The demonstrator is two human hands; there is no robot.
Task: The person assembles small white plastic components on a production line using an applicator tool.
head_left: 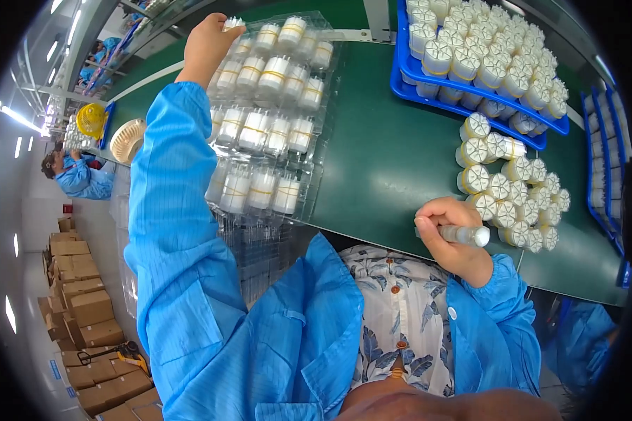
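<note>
My left hand (pixel 207 43) reaches to the far left corner of a stack of clear plastic blister trays (pixel 323 126). Its thumb and fingers close on a white banded cylinder (pixel 233 24) there. Rows of similar white cylinders (pixel 274 73) with yellow bands stand in the top tray. Near the table's front edge, the fingers of my right hand (pixel 456 245) curl round a small whitish tube (pixel 466 235), its round white end facing right. Just beyond that hand, a loose group of white cylinders (pixel 517 193) sits on the green table, most upright and one on its side (pixel 512 146).
Two stacked blue trays (pixel 400 81) full of white cylinders stand at the back right. More blue trays (pixel 597 154) line the far right. A round beige object (pixel 127 140) lies left of my arm. Cardboard boxes (pixel 91 309) are piled on the floor; a co-worker (pixel 81 175) sits farther left.
</note>
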